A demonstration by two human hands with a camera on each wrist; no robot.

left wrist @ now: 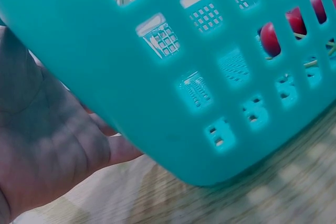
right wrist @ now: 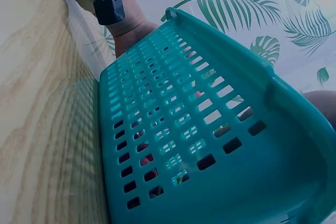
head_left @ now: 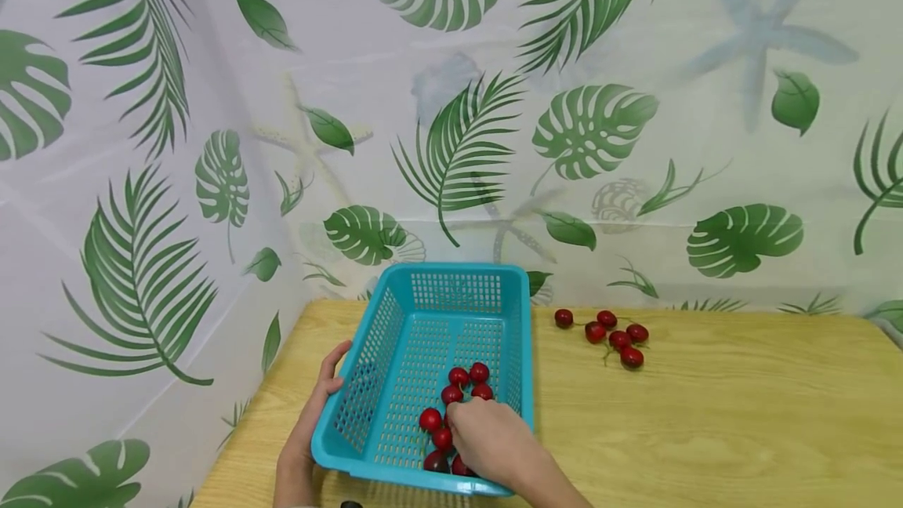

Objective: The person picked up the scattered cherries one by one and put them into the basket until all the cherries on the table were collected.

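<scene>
1. We see the turquoise basket (head_left: 404, 379) standing on the wooden surface (head_left: 741, 390), close to the leaf-printed backdrop (head_left: 585, 132); both wrist views crop it.
2. Our left hand (head_left: 317, 404) rests along the basket's left side from outside, its fingers relaxed rather than clenched. The left wrist view shows the palm, but the wall covers the fingertips.
3. Our right hand (head_left: 488, 431) reaches inside, near the closest right corner. Its fingertips are hidden underneath, so we cannot tell whether it grasps a cherry.
4. The basket cherries (head_left: 436, 462) lie around that hand; some are partly covered, so we cannot count them surely. In both wrist views they show only in patches through the slots.
5. Six loose cherries (head_left: 621, 340) lie on the surface right of the basket; their thin stems are hard to make out.
</scene>
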